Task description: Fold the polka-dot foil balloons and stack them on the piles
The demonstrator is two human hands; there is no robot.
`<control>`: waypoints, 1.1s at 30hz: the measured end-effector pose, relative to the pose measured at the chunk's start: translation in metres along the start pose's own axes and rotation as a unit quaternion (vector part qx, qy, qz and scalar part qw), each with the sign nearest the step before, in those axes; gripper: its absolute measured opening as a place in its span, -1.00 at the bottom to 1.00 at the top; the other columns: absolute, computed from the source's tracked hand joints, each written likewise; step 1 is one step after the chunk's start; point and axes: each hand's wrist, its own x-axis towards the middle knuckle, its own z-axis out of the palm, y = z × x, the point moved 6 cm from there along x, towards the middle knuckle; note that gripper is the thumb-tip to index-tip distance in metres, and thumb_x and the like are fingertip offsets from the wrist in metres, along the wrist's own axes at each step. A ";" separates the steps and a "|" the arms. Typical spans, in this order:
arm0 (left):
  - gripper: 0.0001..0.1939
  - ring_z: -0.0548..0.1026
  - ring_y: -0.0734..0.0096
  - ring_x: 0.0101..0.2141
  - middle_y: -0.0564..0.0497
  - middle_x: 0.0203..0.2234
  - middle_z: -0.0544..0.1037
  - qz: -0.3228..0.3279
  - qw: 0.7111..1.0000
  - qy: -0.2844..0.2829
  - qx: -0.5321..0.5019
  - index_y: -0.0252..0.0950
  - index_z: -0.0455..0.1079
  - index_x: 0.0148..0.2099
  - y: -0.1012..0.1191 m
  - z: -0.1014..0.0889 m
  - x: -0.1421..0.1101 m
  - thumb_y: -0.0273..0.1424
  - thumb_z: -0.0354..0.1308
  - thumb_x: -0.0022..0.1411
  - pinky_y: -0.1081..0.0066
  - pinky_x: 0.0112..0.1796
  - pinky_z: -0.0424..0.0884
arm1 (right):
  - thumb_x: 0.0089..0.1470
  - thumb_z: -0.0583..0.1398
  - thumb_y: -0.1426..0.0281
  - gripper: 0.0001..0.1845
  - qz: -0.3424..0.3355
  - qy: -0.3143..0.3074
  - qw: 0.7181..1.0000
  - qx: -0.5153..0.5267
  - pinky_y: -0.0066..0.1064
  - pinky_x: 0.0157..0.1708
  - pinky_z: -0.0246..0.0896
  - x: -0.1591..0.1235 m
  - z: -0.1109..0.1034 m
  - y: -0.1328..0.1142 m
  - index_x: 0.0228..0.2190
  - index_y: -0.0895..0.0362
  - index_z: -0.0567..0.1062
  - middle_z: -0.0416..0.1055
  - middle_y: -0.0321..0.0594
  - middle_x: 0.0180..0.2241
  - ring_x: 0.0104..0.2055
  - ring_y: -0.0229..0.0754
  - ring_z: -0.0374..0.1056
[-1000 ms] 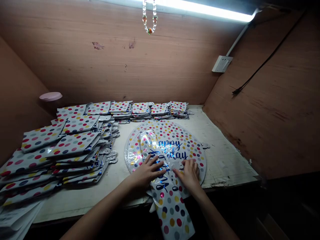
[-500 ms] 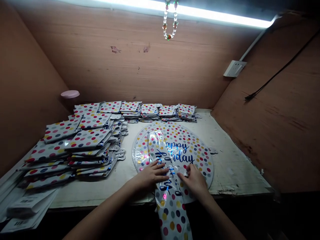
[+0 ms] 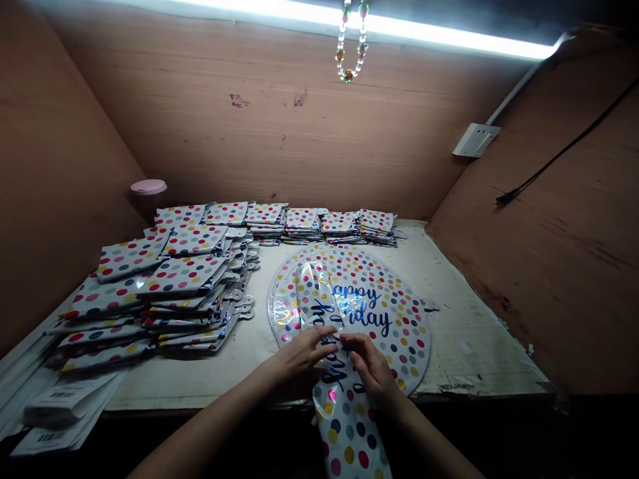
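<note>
A round foil balloon (image 3: 394,319) with multicoloured polka dots and blue "Happy Birthday" lettering lies flat on the table (image 3: 464,352). A long folded strip of it (image 3: 319,293) runs down its middle, and its lower end (image 3: 347,426) hangs past the table's front edge. My left hand (image 3: 299,356) presses on the fold with its fingers together. My right hand (image 3: 372,362) pinches the same fold, its fingertips almost meeting those of my left hand.
Several stacks of folded polka-dot balloons (image 3: 184,276) fill the table's left side, with a row (image 3: 299,223) along the back. Labelled papers (image 3: 64,409) lie at front left. A pink lid (image 3: 148,187), wall socket (image 3: 476,140) and black cable (image 3: 559,156) sit beyond.
My hands have come closer together on the fold, and the folded strip lies narrower and tighter. The view has shifted slightly, so the table sits further right in the picture.
</note>
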 end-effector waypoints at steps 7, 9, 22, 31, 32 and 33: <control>-0.67 0.33 0.23 0.10 -0.06 0.00 0.49 0.012 0.999 -0.034 -0.027 -0.24 0.26 0.15 -0.006 0.016 0.001 -0.44 -0.04 0.37 0.16 0.14 0.22 | 0.23 -0.04 0.40 -0.69 -0.107 -0.008 0.981 -0.161 -0.09 0.09 0.20 0.002 -0.023 0.009 -0.07 0.08 0.40 0.36 -0.07 0.00 0.13 -0.05 0.23; -0.72 0.31 0.26 0.13 -0.02 0.02 0.48 0.022 0.997 -0.047 -0.048 -0.22 0.31 0.09 -0.007 0.014 0.000 -0.41 -0.02 0.37 0.16 0.18 0.15 | 0.23 -0.04 0.40 -0.68 -0.112 -0.023 0.969 -0.219 -0.08 0.07 0.21 0.000 -0.030 0.018 -0.06 0.08 0.41 0.36 -0.08 -0.01 0.12 -0.05 0.23; -0.78 0.30 0.29 0.14 -0.02 0.01 0.49 0.032 0.997 -0.051 -0.040 -0.21 0.35 0.01 -0.009 0.019 -0.001 -0.41 0.03 0.35 0.13 0.22 0.05 | 0.10 0.11 0.27 -0.82 0.120 0.054 0.968 -0.213 -0.34 -0.38 0.29 0.015 -0.033 0.025 -0.48 0.08 0.34 0.37 -0.24 -0.44 -0.39 -0.17 0.31; -0.75 0.35 0.20 0.09 -0.15 0.00 0.47 0.118 0.990 0.002 0.077 -0.27 0.34 0.04 0.024 0.004 -0.006 -0.45 0.00 0.34 0.11 0.15 0.19 | 0.13 -0.01 0.55 -0.44 -0.127 -0.231 0.931 -0.251 -0.04 0.24 -0.06 -0.013 -0.006 0.005 0.17 0.10 0.25 0.18 -0.10 0.21 0.30 -0.11 -0.01; -0.72 0.34 0.18 0.09 -0.13 0.00 0.47 0.124 0.989 -0.005 0.076 -0.25 0.33 0.06 0.031 0.005 -0.009 -0.47 -0.01 0.33 0.11 0.14 0.20 | 0.13 -0.01 0.55 -0.40 -0.119 -0.256 0.926 -0.249 -0.06 0.25 -0.07 -0.017 -0.007 0.005 0.21 0.09 0.17 0.11 -0.11 0.25 0.32 -0.11 -0.08; -0.70 0.35 0.17 0.09 -0.11 0.00 0.48 0.115 0.992 -0.011 0.059 -0.23 0.32 0.08 0.035 0.006 -0.011 -0.48 -0.01 0.33 0.11 0.13 0.22 | 0.11 0.01 0.54 -0.36 -0.109 -0.275 0.923 -0.245 -0.06 0.25 -0.10 -0.020 -0.008 0.004 0.23 0.08 0.13 0.06 -0.12 0.27 0.33 -0.11 -0.12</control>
